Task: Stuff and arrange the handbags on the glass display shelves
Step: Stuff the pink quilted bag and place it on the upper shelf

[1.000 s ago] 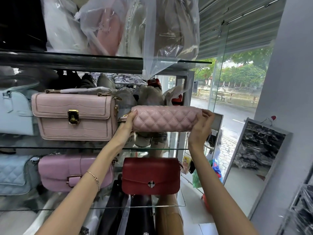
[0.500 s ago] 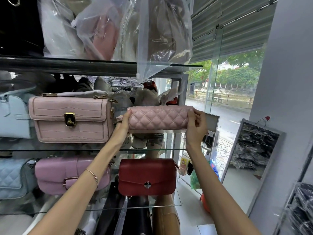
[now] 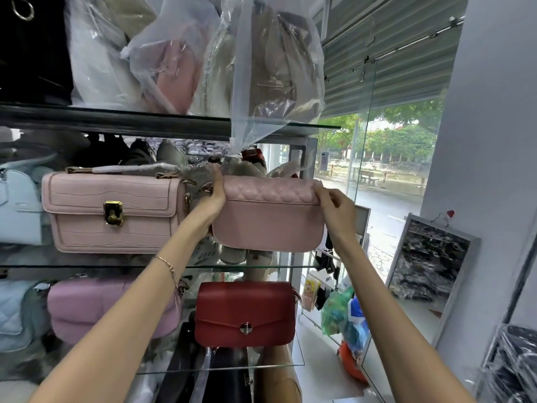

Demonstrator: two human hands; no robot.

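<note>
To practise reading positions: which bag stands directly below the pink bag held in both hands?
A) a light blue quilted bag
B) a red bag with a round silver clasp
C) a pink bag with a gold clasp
B: the red bag with its silver clasp stands on the glass shelf right under the pink bag, which the left hand and right hand grip at its top corners.

No text, brand or number could be read. A yellow packet (image 3: 310,289) past the right end of the glass shelf (image 3: 290,267) and a signboard (image 3: 324,162) outdoors bore print too small to make out
</note>
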